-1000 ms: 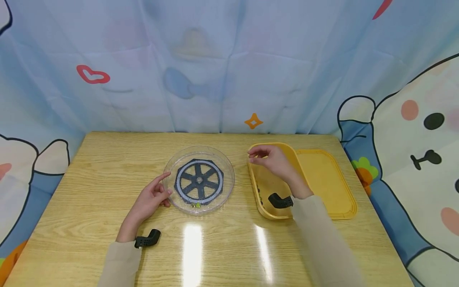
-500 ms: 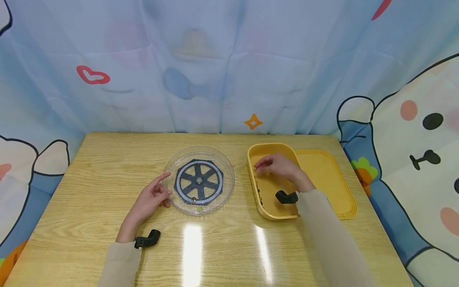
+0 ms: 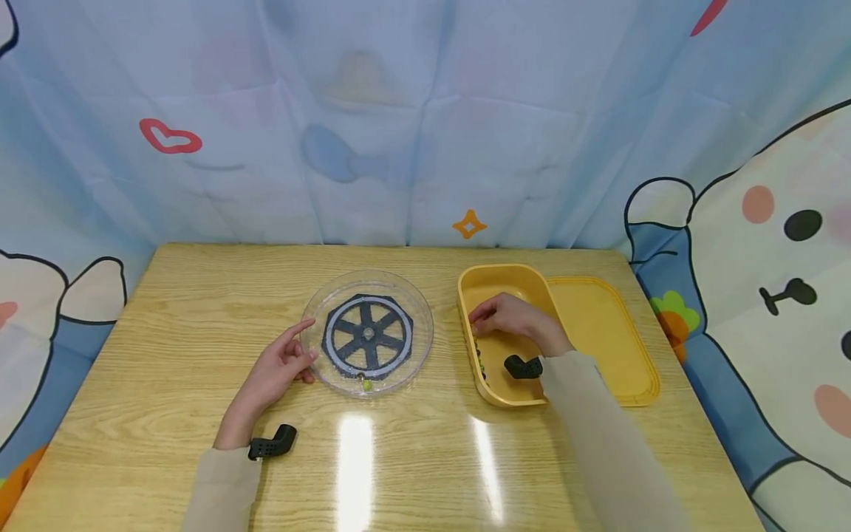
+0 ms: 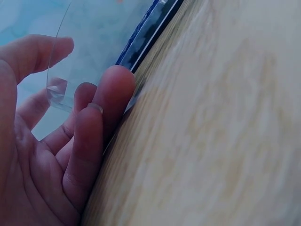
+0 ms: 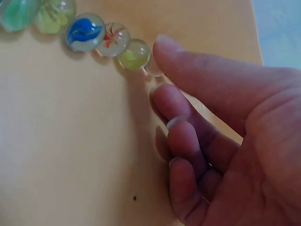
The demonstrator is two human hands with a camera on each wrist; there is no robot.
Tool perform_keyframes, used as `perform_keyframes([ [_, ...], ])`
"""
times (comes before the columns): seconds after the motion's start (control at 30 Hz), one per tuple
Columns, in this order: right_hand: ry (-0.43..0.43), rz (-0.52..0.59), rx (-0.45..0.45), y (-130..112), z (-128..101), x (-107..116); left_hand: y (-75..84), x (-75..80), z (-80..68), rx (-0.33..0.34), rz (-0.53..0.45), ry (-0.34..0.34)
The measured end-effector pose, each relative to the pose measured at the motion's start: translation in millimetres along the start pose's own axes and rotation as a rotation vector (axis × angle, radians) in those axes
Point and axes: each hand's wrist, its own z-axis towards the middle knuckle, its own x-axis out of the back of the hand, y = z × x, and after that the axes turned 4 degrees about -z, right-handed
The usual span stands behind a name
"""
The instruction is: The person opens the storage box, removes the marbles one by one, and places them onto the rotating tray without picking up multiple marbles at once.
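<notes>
Since 1 s ago the right hand (image 3: 515,319) has dropped from above the yellow box (image 3: 505,284) down into it; left hand (image 3: 275,369) and clear dish (image 3: 367,332) haven't shifted.

Nearest: both sleeves come in from the bottom edge, each w/ a black wrist cam mount. Left hand lies on the bench (image 3: 166,332), fingers straight and relaxed, thumb and fingertips against the dish's left rim — looks like it's there to steady the dish, not lift it. Left wrist view shows the fingers (image 4: 101,122) flat against the clear edge, gripping nothing.

Dish sits mid-bench, a dark spoked wheel insert (image 3: 368,336) inside. One small yellow-green marble (image 3: 364,384) rests at its near rim.

Right hand is inside the box, fingers curled down toward the box's left wall. Right wrist view: a row of glass marbles (image 5: 84,30) lines that wall, touching one another, prob. because they rolled to the low edge. Thumb tip (image 5: 162,47) touches a clear marble (image 5: 153,69) at the row's end, forefinger just under it — closing on it, but can't tell if it's properly pinched yet.

Right of the box, touching it, lies the flat yellow lid (image 3: 601,325). Behind the bench hangs a pale blue cartoon curtain (image 3: 425,118).
</notes>
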Motion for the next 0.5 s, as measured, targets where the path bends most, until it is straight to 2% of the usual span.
perform_keyframes([
  [0.5,0.021,0.004,0.023,-4.9,-1.9,1.3,0.8,0.0,-0.1,0.0,-0.007,-0.003],
])
